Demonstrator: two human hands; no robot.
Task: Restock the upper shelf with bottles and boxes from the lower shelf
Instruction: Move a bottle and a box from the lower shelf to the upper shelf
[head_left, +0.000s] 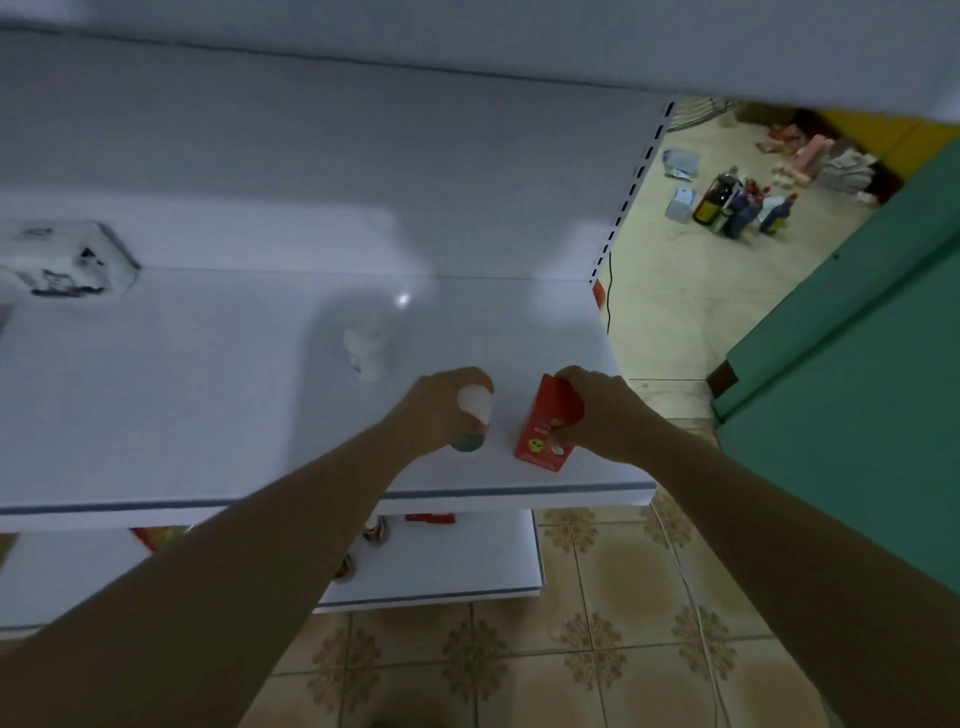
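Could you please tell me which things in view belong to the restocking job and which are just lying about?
Belonging to the job:
- white-capped bottle in the left hand
- red box in the right hand
- white bottle standing on the upper shelf
- lower shelf

Just lying about:
- bottles on the floor
- white cable

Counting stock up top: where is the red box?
Head view: red box stands near the upper shelf front edge, right side, held by the right hand.
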